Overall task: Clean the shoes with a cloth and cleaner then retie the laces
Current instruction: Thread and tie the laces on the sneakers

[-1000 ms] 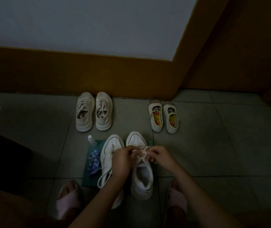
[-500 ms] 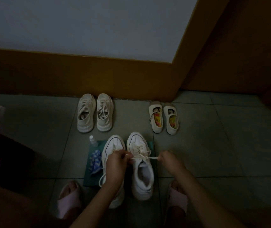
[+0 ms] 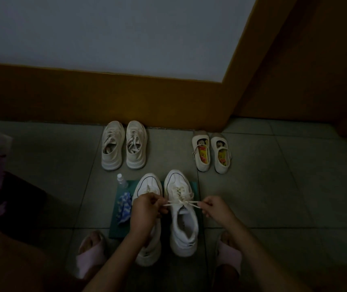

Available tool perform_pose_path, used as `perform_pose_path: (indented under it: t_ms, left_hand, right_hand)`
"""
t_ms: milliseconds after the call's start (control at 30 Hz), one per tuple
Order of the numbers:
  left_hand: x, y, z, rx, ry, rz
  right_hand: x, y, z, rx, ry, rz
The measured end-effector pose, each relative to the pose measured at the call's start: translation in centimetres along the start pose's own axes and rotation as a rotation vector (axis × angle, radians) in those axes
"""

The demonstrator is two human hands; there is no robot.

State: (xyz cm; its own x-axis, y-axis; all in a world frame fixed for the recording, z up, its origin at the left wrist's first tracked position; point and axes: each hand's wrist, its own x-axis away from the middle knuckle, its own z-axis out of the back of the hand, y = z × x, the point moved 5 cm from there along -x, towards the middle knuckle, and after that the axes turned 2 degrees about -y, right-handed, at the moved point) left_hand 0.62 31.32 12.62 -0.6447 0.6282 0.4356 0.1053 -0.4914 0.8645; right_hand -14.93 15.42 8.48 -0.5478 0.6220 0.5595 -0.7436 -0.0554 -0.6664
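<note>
Two ends of the lace (image 3: 181, 201) are running sideways across the white shoe (image 3: 182, 216) at the right edge of the mat (image 3: 116, 229), the left hand (image 3: 147, 208) and the right hand (image 3: 214, 207) each pinching one, equally near.

Readable text: none, light was dim | right white sneaker (image 3: 182, 224): dark tag (image 3: 183, 210) on the tongue, marks were too small to read | small clear bottle (image 3: 121, 182): no label could be read | small strap shoes (image 3: 202, 163): cartoon print on the insoles, no lettering was made out
</note>
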Motion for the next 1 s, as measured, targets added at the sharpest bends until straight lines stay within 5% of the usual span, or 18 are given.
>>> perform_pose_path:
  t_ms: [267, 533, 1000]
  left_hand:
    - [-0.3, -0.3, 0.1, -0.05, 0.005, 0.013]
    - [0.0, -1.2, 0.3, 0.062, 0.047, 0.049]
    - [-0.2, -0.9, 0.8, 0.011, 0.081, 0.052]
  right_hand:
    - [-0.3, -1.7, 1.0, 0.548, 0.078, 0.089]
    - [-0.1, 1.6, 0.2, -0.231, 0.16, -0.284]
    - [-0.4, 1.7, 0.9, -0.263, 0.203, -0.338]
